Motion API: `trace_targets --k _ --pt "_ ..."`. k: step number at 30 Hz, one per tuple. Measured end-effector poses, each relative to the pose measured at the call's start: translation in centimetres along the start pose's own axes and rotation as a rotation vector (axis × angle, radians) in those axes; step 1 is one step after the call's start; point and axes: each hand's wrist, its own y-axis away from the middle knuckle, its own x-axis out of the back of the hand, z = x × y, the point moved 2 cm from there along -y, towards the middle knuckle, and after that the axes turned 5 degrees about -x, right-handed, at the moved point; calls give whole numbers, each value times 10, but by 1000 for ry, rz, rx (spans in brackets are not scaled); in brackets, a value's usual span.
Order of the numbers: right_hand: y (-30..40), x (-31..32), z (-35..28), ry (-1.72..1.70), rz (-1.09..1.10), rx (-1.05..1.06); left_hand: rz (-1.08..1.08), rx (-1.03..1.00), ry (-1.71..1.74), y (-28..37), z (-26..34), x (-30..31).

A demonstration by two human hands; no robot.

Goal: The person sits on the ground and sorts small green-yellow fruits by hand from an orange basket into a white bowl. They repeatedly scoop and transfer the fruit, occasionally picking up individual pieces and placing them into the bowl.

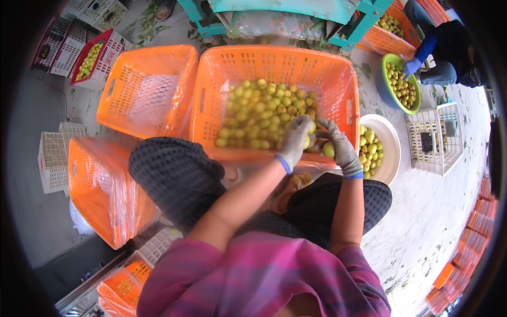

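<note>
Both my hands wear grey work gloves with blue cuffs, held over the near right corner of a large orange plastic crate [277,55]. My left hand [295,138] has its fingers around a small round yellow-green fruit [307,142]. Close beside it, my right hand [344,152] grips another such fruit [328,149], larger in view, between thumb and fingers. Many similar fruits, jujube-like and some with brown patches, form a pile [261,111] in the crate under clear plastic film. A white basin [390,146] of larger-looking yellow-green fruit [370,148] stands right of the crate, partly behind my right hand.
Film-wrapped orange crates [148,87] stand to the left, others [101,190] beside my left knee. A green-rimmed tub [416,105] of fruit is at the right, with a co-worker's gloved hand [412,67] in it. A white crate [435,138] and teal machine [285,8] stand beyond.
</note>
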Motion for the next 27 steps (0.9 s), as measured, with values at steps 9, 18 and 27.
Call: trace_targets --k 9,18,27 --pt "55 142 68 -884 345 52 -177 -319 -904 -10 -124 -181" --pt "-1 82 13 589 1221 378 -417 -733 -1201 -20 5 16" --pt "-168 -27 103 1509 111 -122 -341 -625 -1948 -116 30 169"
